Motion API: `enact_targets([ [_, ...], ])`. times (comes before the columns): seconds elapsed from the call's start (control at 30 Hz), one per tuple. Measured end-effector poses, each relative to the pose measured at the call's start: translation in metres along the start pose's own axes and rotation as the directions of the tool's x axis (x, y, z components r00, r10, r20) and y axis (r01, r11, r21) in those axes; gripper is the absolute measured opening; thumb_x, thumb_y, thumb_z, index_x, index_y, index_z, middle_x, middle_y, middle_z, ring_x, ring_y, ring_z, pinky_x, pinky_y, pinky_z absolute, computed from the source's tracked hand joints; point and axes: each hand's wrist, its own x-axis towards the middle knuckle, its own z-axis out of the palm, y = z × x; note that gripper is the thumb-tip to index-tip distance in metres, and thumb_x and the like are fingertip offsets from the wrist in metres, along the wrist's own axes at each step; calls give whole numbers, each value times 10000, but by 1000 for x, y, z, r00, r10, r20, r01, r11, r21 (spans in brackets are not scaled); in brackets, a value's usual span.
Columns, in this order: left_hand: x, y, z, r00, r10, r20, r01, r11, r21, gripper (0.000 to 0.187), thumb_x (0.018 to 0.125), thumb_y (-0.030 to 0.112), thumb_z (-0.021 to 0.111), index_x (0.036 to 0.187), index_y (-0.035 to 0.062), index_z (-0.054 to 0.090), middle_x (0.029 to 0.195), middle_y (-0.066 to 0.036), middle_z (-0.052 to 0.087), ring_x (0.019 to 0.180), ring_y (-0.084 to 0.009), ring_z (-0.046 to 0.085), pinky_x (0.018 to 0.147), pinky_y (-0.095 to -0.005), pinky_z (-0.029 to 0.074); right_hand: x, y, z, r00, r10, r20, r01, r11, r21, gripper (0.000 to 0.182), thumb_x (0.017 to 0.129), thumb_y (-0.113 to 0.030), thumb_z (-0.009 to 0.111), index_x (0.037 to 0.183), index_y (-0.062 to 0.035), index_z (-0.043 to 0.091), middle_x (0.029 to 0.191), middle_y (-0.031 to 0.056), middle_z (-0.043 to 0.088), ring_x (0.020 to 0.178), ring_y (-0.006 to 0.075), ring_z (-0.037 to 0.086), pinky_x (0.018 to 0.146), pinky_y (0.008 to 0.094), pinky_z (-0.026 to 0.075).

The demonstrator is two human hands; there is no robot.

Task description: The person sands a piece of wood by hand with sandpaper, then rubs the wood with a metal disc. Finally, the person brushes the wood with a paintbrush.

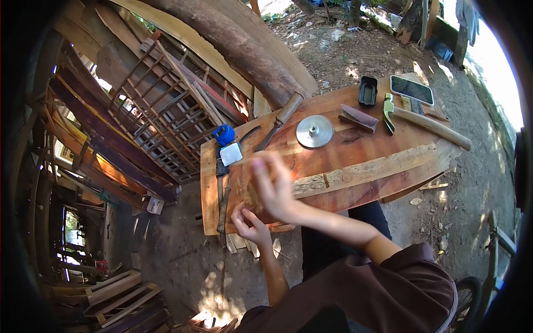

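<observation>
My left hand (252,225) is raised over the near left end of the wooden tabletop (350,144), its thumb and fingers pinched together. A small tan blur shows just above its fingertips; I cannot make out what it is. Right above it hovers my right hand (272,186), smeared by motion, so its grip is hidden. A long wood strip (366,169) lies along the table, one end beside my right hand. Beyond the hands are a white square piece (231,154), a blue object (224,134) and a wooden-handled chisel (282,117).
Along the table lie a round metal disc (315,131), folded sandpaper (358,118), a black plastic tray (367,91), a green-headed hammer (427,122) and a phone (411,90). A thin dark tool (223,202) crosses the left end. Timber slabs (233,39) and a wooden lattice (166,105) stand beyond.
</observation>
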Motion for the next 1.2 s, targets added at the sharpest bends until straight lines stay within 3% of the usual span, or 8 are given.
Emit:
enact_targets([
  [0.3, 3, 8, 1, 999, 38, 22, -38, 999, 1, 157, 1049, 21, 462, 1127, -40, 584, 1024, -115, 631, 806, -163, 627, 771, -317, 500, 51, -63, -251, 727, -214, -652, 24, 957, -288, 177, 1076, -257, 537, 1058, -84, 569, 825, 22, 614, 618, 46, 541, 532, 182, 411],
  [0.5, 4, 1, 0, 999, 52, 3, -52, 999, 1, 175, 1034, -10, 451, 1113, -54, 601, 1009, -119, 632, 788, -179, 626, 744, -315, 511, 65, -119, -377, 620, -552, -558, 263, 816, -514, 172, 1060, -211, 549, 1053, -49, 606, 851, 43, 651, 647, 62, 583, 521, 162, 426],
  [0.6, 3, 3, 0, 999, 48, 2, -48, 999, 18, 177, 1049, 21, 453, 1105, -51, 604, 1005, -113, 630, 780, -171, 623, 736, -313, 503, 77, -124, -343, 614, -648, -451, 144, 653, -743, 164, 1046, -171, 558, 1063, -38, 652, 907, 60, 686, 673, 62, 609, 548, 148, 457],
  [0.8, 3, -1, -2, 999, 49, -16, -48, 998, 45, 180, 1057, 39, 455, 1102, -48, 607, 993, -106, 633, 779, -162, 618, 733, -314, 493, 60, -87, -200, 974, -107, 198, 213, 722, -658, 161, 839, 63, 623, 969, -32, 626, 967, 131, 692, 857, 283, 708, 711, 358, 566],
  [0.97, 3, 7, 1, 998, 45, -39, -42, 997, 68, 175, 1045, 61, 478, 1070, -26, 628, 970, -92, 635, 808, -173, 609, 746, -321, 499, 10, -46, -85, 793, -171, 585, 343, 919, -196, 321, 863, -51, 653, 1171, 7, 586, 912, 127, 598, 786, 292, 640, 664, 388, 517],
  [1.03, 0, 2, 3, 984, -175, -40, 161, 959, -231, 183, 1049, 116, 506, 1068, -18, 629, 993, -97, 663, 880, -190, 634, 769, -328, 508, 1, -34, -48, 804, -250, 540, 372, 920, -127, 323, 878, -72, 665, 1181, 3, 582, 891, 122, 583, 791, 288, 639, 657, 396, 515],
  [1.1, -3, -11, 0, 997, 72, -11, -67, 969, 238, 190, 1051, 133, 513, 1070, -19, 625, 983, -100, 672, 864, -192, 641, 757, -334, 511, 0, -19, -22, 870, -235, 433, 230, 971, 66, 253, 926, -72, 651, 1159, 2, 586, 850, 117, 587, 714, 243, 631, 653, 369, 520],
  [1.2, 2, -2, 1, 995, 90, -32, -89, 996, 22, 176, 1041, 98, 522, 1088, -28, 635, 941, -98, 674, 788, -176, 640, 703, -326, 513, 2, -6, 2, 988, 28, 150, -50, 989, 140, 167, 1045, -134, 562, 1089, 22, 604, 845, 148, 625, 775, 183, 633, 709, 327, 515],
])
